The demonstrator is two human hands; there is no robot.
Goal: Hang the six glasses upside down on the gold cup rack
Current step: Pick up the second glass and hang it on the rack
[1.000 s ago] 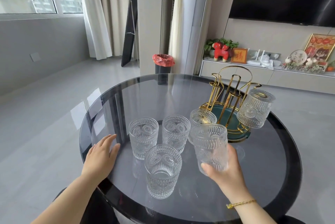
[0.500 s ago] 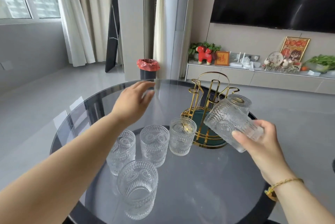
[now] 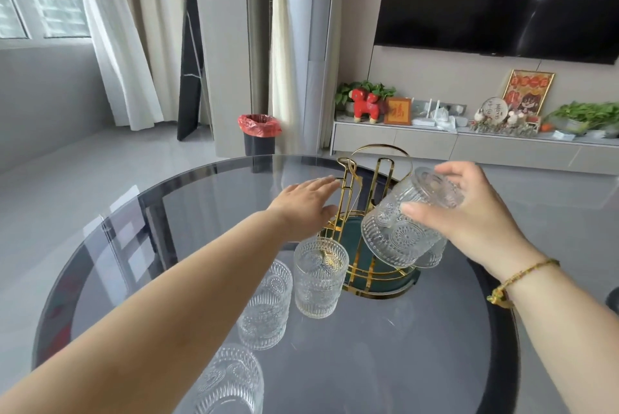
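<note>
— Glass first: the embossed tumbler (image 3: 407, 216) in the right hand (image 3: 469, 212) is now tipped mouth-down over the gold cup rack (image 3: 360, 212). Half a second ago it lay slanted on its side, beside the rack; a second ago it stood upright, just lifted off the counter (image 3: 418, 346).

— So the flip is nearly done?

— Nearly, by my reading. Its base points up and away, its mouth faces the rack's green tray, but it hangs tilted and I can't tell whether a prong is inside it yet. The right hand's fingers are closed round the base end, thumb across the wall.

— And the left hand (image 3: 308, 204)?

— It has come across from the near counter edge and now reaches flat and open toward the rack's upright wire, fingertips at or just short of it. Contact is unclear. It grips nothing; I'd guess it means to steady the frame.

— Anything hung already?

— One glass (image 3: 432, 254) peeks out behind the held one, low on the rack's right side. Three upright glasses show on the counter: one (image 3: 320, 276) just beside the rack, another (image 3: 268, 309) partly under the left forearm, a third (image 3: 231, 380) at the near edge. The sixth isn't visible, probably hidden by that arm.
</note>
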